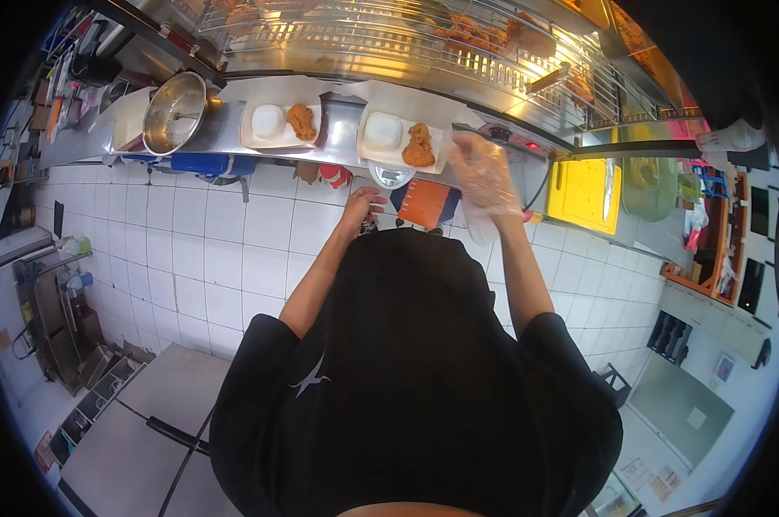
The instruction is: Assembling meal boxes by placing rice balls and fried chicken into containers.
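Note:
A paper box (424, 171) on the steel counter, with its lid folded back, holds a mound of white rice (383, 130) and a piece of fried chicken (419, 146). My right hand (484, 172), in a clear plastic glove, is at this box's right edge. Its fingers are bent and loosely apart, with nothing visible in them. Bare and lower, my left hand (364, 209) hovers before the counter, fingers loosely curled and apart, holding nothing visible. Left along the counter stands a second paper box (279, 144) with rice and fried chicken.
A steel bowl (191, 90) stands at the left end. Behind the boxes is a lit warming cabinet with wire racks (389, 43) and fried pieces. A yellow cutting board (583, 194) lies to the right. A rounded pale thing (393, 179) juts out under the nearer box.

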Motion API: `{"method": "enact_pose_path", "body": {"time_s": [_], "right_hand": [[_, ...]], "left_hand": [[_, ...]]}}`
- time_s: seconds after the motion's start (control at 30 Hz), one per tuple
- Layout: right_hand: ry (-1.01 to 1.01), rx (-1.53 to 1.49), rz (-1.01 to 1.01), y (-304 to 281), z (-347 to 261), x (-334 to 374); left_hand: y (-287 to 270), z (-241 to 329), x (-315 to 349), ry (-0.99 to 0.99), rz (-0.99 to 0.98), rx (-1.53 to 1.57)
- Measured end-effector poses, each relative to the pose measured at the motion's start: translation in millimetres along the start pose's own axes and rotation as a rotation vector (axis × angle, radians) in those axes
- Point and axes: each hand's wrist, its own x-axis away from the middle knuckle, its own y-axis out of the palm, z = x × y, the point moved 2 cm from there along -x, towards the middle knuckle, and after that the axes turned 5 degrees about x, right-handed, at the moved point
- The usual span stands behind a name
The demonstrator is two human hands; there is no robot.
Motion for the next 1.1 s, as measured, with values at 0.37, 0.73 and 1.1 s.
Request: {"method": "enact_pose_path", "body": {"time_s": [0.37, 0.73, 1.1], "right_hand": [[0.179, -0.210, -0.011, -10.1, 37.9, 10.2], [0.057, 0.190, -0.050, 89.5, -2.5, -49.1], [0.388, 0.007, -0.151, 100.0, 101.5, -47.4]], "left_hand": [[-17.4, 0.6, 9.8, -0.025, 0.042, -0.001], [-8.9, 24.4, -5.3, 0.136, 0.060, 0.068], [14.0, 21.9, -26.4, 0.269, 0.116, -0.047]]}}
